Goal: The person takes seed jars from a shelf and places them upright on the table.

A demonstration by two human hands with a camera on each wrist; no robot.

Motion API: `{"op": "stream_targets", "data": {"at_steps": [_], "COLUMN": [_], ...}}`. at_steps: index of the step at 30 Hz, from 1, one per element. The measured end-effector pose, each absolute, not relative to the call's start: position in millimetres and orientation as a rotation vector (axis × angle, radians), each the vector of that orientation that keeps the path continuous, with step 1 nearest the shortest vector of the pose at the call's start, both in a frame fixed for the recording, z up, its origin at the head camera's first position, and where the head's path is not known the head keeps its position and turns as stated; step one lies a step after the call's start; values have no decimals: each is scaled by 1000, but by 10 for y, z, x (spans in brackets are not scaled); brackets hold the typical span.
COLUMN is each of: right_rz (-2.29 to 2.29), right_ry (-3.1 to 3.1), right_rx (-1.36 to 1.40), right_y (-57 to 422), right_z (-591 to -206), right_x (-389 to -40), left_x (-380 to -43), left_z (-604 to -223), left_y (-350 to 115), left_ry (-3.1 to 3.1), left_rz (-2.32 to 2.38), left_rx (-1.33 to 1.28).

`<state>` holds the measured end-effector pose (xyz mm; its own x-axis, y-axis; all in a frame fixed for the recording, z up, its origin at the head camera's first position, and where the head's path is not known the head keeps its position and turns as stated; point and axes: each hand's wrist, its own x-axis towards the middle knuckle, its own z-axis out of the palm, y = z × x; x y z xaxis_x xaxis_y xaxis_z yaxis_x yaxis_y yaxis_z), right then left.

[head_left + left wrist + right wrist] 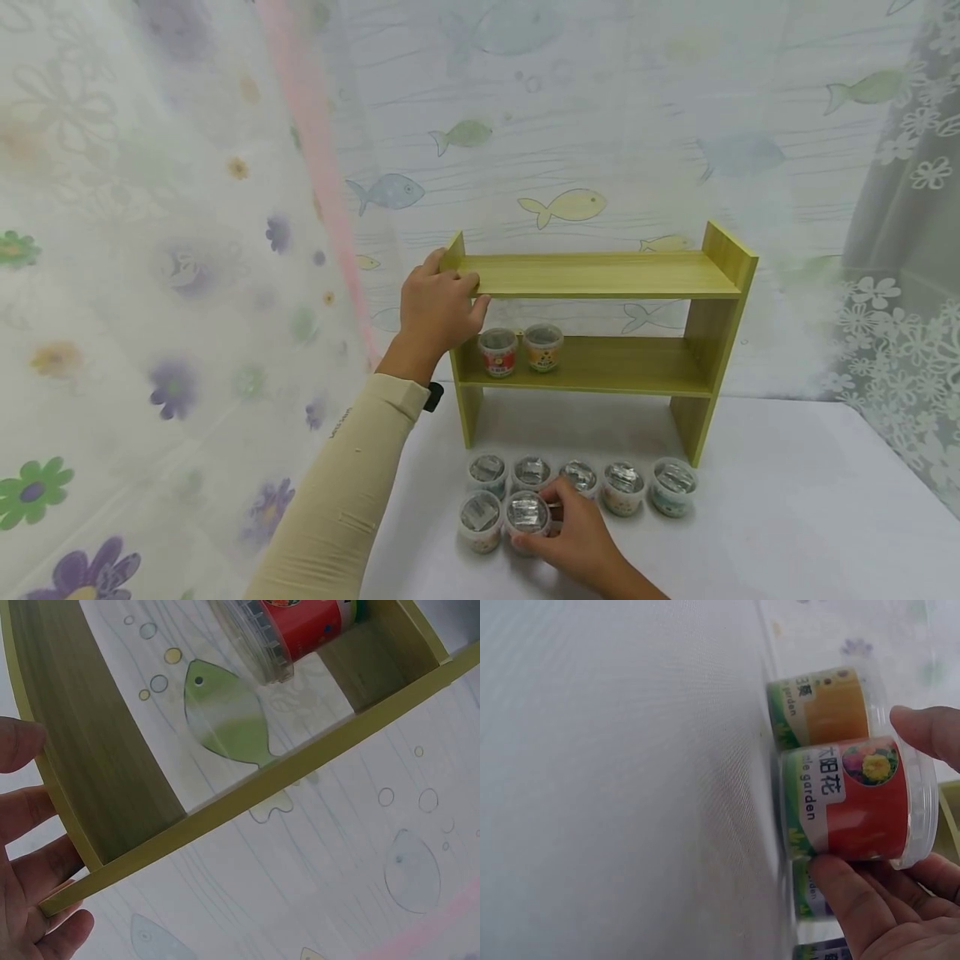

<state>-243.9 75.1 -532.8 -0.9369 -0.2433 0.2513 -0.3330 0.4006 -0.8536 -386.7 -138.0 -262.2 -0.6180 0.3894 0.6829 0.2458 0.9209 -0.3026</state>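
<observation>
My left hand (441, 307) grips the top left corner of a yellow-green wooden shelf (600, 275), thumb below the top board and fingers over it. In the left wrist view the fingers (34, 814) wrap around the board's edge. Down on the table, my right hand (573, 537) holds a small clear-lidded plastic tub (528, 514) between thumb and fingers. The right wrist view shows this tub's red label (866, 810) with a flower picture and "garden" lettering. An orange-labelled tub (829, 709) stands beside it.
Several more lidded tubs (624, 487) stand in a row in front of the shelf. On the middle board sit a red-labelled tub (498, 352) and a yellow-labelled tub (543, 348). A white cloth covers the table (795, 500); patterned curtains (600, 125) hang behind and at the left.
</observation>
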Motion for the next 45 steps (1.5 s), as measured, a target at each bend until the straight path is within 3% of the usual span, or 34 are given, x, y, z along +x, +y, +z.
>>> {"op": "stream_targets", "data": {"at_steps": [22, 34, 45], "right_rz": [1600, 1103, 1186], "right_ry": [-2601, -2685, -2568], "right_rx": [618, 518, 453], "right_y": [796, 852, 905], "right_z": [-5350, -5026, -4684], "right_x": [-2424, -2389, -2605], "left_x": [-3848, -3866, -3851], "left_z": [-2650, -2631, -2633], "left_y": [-1390, -1384, -1392], "left_ry": [-2263, -2249, -2259], "left_rz": [207, 214, 206], "left_rx": [-465, -464, -450]}}
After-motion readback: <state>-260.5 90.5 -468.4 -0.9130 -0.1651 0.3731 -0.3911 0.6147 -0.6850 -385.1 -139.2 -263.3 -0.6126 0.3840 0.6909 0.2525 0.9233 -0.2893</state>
